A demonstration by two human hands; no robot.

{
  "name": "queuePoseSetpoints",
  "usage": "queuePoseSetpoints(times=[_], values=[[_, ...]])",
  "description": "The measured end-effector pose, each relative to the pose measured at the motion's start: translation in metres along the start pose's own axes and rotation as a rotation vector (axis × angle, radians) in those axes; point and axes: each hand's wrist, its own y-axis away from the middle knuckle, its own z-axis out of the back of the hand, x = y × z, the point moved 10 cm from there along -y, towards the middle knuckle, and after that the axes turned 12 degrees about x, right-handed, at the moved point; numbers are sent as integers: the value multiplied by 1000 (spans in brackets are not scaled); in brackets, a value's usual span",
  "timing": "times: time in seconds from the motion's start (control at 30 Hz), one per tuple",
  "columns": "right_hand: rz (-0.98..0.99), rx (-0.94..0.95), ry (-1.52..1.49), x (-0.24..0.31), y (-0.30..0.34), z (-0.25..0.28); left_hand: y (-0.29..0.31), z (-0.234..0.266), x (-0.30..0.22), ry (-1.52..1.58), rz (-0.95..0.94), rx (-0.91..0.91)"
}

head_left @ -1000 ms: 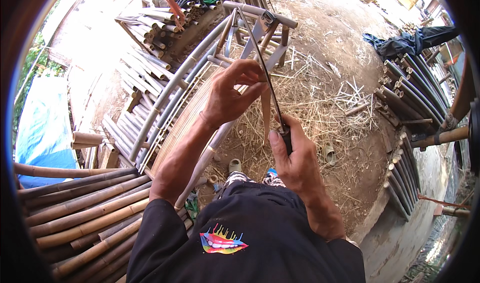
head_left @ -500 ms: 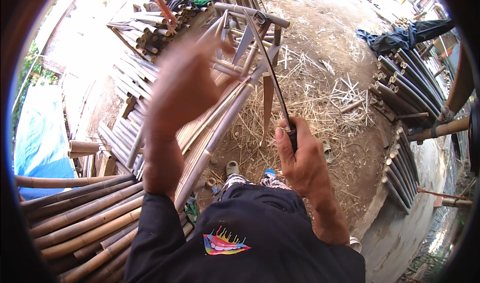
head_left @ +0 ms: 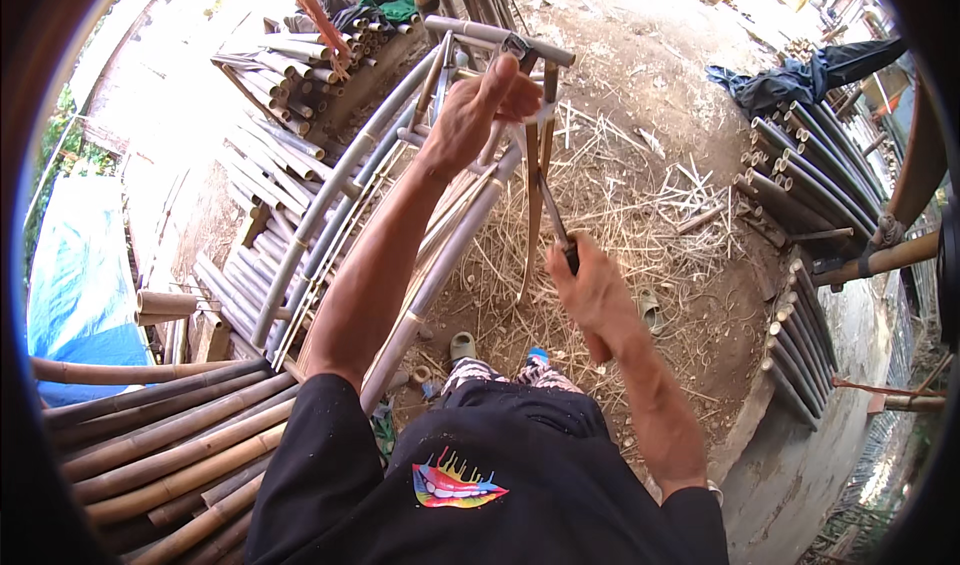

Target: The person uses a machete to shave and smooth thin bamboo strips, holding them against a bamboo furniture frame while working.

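My right hand (head_left: 592,295) is closed round the dark handle of a long-bladed knife (head_left: 553,217). Its narrow blade slants up and away, passing by a curved brown strip (head_left: 533,225) that hangs from the bamboo frame (head_left: 470,33). At the far end of that frame is my left hand (head_left: 480,115), thumb up and fingers curled. Something pale and blurred shows at its fingertips, too unclear to name. Just beyond the left hand, a dark handle-like piece (head_left: 518,49) sits at the frame's crossbar. My left forearm lies over the frame's split-bamboo slats (head_left: 440,235).
Bamboo poles (head_left: 180,445) are stacked at the near left, with more poles (head_left: 255,185) behind. Shavings (head_left: 640,215) cover the ground ahead. Upright poles (head_left: 805,165) and dark cloth (head_left: 800,75) stand to the right. A blue tarp (head_left: 85,275) lies far left.
My left hand has swung forward and right, from above the slats to the frame's far end. The knife in my right hand has lowered slightly, its upper blade now less visible.
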Motion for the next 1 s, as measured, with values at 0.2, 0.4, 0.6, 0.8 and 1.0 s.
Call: queuePoseSetpoints(times=[0.2,0.4,0.6,0.8,1.0], values=[[120,-84,263,13,-45,-2,38,10,7,-48,26,-502],[109,69,188,-7,-75,-38,60,53,23,-48,-188,-800],[76,69,396,-67,-89,-59,53,51,20,-79,-154,-794],[110,162,143,-52,-108,-57,52,63,32,53,-167,-811],[79,-15,255,-213,-183,-115,26,80,40,40,-212,-744]])
